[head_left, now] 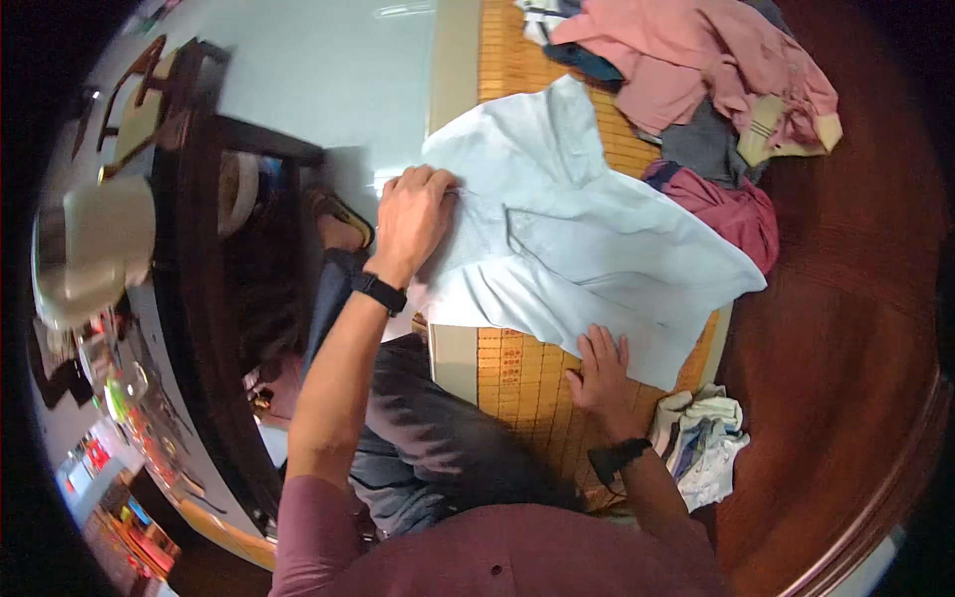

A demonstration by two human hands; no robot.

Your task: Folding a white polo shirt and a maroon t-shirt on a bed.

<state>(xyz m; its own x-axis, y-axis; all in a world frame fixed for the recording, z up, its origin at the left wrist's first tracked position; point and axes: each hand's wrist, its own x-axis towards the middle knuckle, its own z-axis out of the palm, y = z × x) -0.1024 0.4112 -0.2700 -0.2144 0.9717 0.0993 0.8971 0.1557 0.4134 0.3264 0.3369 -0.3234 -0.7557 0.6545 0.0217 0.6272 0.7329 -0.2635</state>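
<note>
A pale blue shirt (597, 239) lies spread and a little rumpled in front of me, with creases running across its middle. At its left edge my left hand (413, 219) is closed, fingers curled over the cloth. My right hand (602, 373) rests on the shirt's near edge with its fingers spread and lying flat. Part of the shirt's left side is hidden under my left hand.
Beneath the shirt is a woven bamboo mat (512, 373) on a wooden seat (836, 298). Pink clothes (686, 50) and a maroon garment (731, 214) are heaped at the far right. Folded clothes (706, 443) sit near right. A dark table (189, 328) stands left.
</note>
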